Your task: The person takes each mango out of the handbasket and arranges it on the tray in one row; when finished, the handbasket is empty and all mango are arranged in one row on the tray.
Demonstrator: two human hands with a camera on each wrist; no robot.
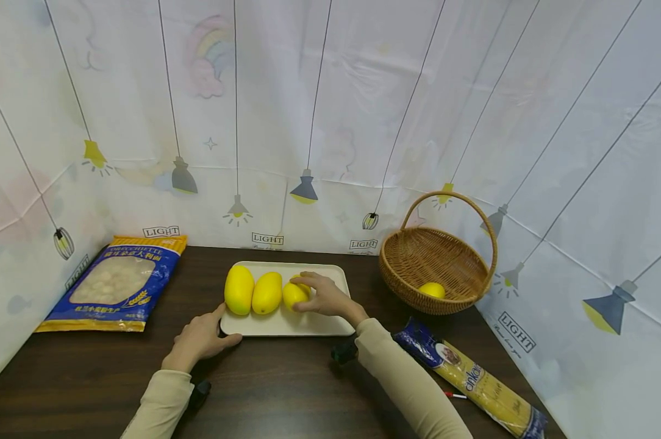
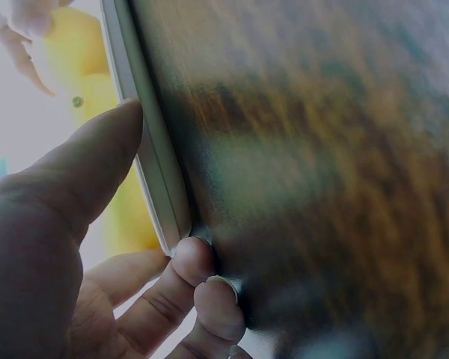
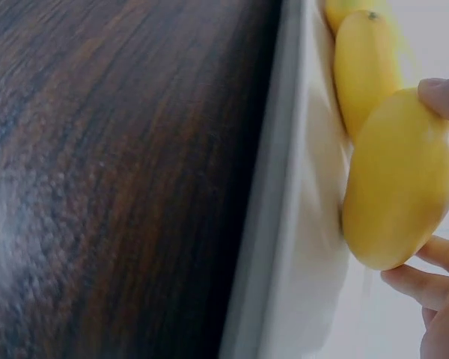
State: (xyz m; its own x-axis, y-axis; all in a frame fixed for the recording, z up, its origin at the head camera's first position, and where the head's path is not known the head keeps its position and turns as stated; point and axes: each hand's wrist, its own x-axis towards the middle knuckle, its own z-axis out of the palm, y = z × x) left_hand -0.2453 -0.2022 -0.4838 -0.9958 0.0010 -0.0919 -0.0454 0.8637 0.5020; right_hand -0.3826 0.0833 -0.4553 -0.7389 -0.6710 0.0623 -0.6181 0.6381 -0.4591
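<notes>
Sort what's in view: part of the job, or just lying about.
The job:
right hand, holding a yellow fruit
left hand, at the tray
the tray's two other fruits
probably the basket and its fruit

Likely lying about:
blue pasta bag
long pasta packet
red-and-white stick

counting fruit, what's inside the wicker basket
One yellow fruit shows inside the basket, near its front rim. Its lower part is hidden behind the front wall, so anything else low there can't be seen.

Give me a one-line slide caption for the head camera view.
Right hand holding a yellow fruit beside two others on a white tray, left hand at the tray's near-left corner.
</notes>
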